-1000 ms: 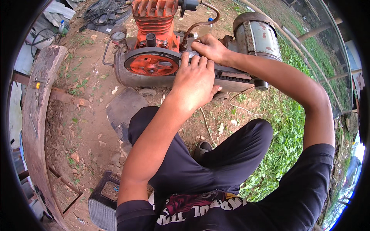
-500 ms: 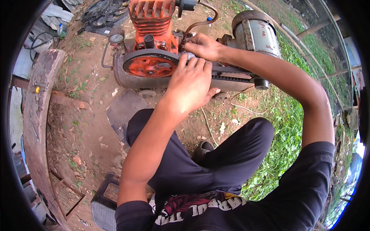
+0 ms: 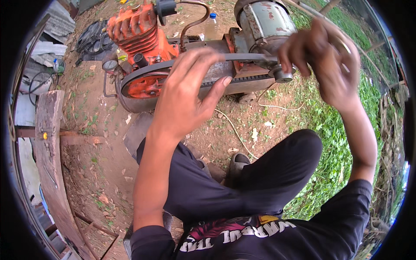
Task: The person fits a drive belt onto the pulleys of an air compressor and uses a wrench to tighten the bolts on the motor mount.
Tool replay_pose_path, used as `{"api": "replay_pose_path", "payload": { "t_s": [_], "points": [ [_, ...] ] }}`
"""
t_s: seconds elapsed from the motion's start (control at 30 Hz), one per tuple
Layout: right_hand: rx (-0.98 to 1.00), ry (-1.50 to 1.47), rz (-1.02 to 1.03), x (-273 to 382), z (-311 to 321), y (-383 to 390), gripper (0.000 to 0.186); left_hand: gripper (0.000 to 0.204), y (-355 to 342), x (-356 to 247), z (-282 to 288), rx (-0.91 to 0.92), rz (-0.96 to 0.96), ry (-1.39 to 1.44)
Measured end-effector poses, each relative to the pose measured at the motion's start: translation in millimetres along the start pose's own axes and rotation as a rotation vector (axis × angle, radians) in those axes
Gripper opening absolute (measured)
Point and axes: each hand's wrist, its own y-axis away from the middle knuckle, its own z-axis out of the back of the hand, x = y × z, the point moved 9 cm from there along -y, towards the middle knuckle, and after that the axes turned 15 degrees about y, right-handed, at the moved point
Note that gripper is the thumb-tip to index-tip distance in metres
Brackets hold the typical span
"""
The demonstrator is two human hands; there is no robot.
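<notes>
An air compressor lies in front of me, with an orange finned pump head [image 3: 138, 37] and an orange flywheel [image 3: 145, 86]. A black drive belt [image 3: 242, 56] runs from the flywheel to a small pulley [image 3: 283, 74] on the grey electric motor [image 3: 266, 21]. My left hand [image 3: 177, 95] is raised before the belt, beside the flywheel. Its thumb stands apart from the fingers, and nothing shows in it. My right hand [image 3: 329, 65] hangs in the air right of the motor pulley, its fingers smeared by motion. A bent copper-coloured pipe [image 3: 205, 17] rises behind the belt.
A pressure gauge [image 3: 110, 65] stands left of the pump. A weathered plank [image 3: 51, 164] runs along the left, with a yellow-handled tool [image 3: 44, 135] on it. Behind are a blue-capped bottle [image 3: 212, 26] and a black coil [image 3: 93, 41]. A pale cord [image 3: 236, 130] trails over the dirt.
Both hands have come away from the spot by the pipe's lower end. The right has swung right, past the motor pulley; the left has drawn back leftward. The view has shifted too.
</notes>
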Motion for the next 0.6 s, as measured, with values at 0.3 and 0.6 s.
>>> {"api": "replay_pose_path", "payload": {
  "t_s": [0.3, 0.6],
  "points": [
    [0.319, 0.531, -0.095, -100, -91, 133, 0.042, 0.04, 49, 53, -97, 0.703, 0.019, -0.234],
    [0.414, 0.066, -0.948, -191, -100, 191, 0.027, 0.054, 55, 57, -122, 0.892, 0.381, -0.116]
  ]
}}
